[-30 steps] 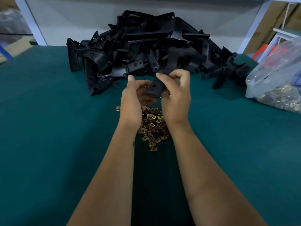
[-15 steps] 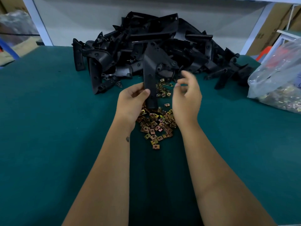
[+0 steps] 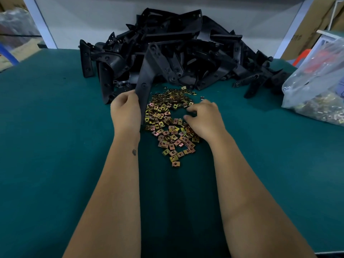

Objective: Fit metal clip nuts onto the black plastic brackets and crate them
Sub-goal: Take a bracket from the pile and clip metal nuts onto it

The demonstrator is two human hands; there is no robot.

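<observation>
My left hand (image 3: pixel 125 113) grips the lower end of a long black plastic bracket (image 3: pixel 147 75), which stands upright in front of the heap of black brackets (image 3: pixel 186 51). A spread of gold metal clip nuts (image 3: pixel 167 123) lies on the green table (image 3: pixel 55 146) between my hands. My right hand (image 3: pixel 202 118) hovers low over the right side of the nuts, fingers curled with the tips down among them. I cannot see whether a nut is between those fingertips.
A clear plastic bag (image 3: pixel 320 90) holding more clip nuts sits at the right edge. Cardboard boxes (image 3: pixel 312 25) stand beyond the table at the back right. A white wall runs behind the heap.
My left hand has moved the bracket left and keeps it upright. My right hand let go of it and dropped to the clip nuts, more of which are now uncovered.
</observation>
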